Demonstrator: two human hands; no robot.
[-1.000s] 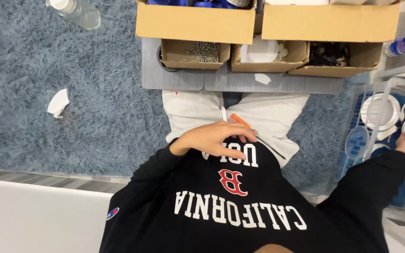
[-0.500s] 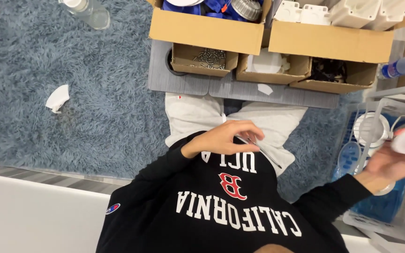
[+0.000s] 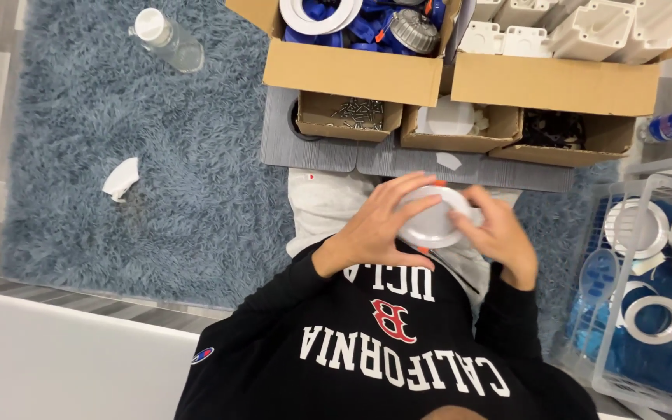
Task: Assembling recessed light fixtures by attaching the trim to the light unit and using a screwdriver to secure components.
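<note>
Head view: both hands hold a white disc [image 3: 433, 216] over the person's lap, just short of the grey tabletop [image 3: 328, 148]. The left hand [image 3: 373, 225] curls its fingers over the disc's near-left edge; the right hand [image 3: 501, 233] closes its fingers on the opposite edge. Beyond the disc, three small cardboard boxes [image 3: 449, 132] sit on the tabletop, with two bigger boxes [image 3: 351, 70] of white and blue parts behind them. Right of the disc stands a wire basket [image 3: 647, 288] of white rings. Far left of it, a plastic bottle [image 3: 166, 39] and a white scrap [image 3: 120, 179] lie on the blue rug [image 3: 157, 202].
</note>
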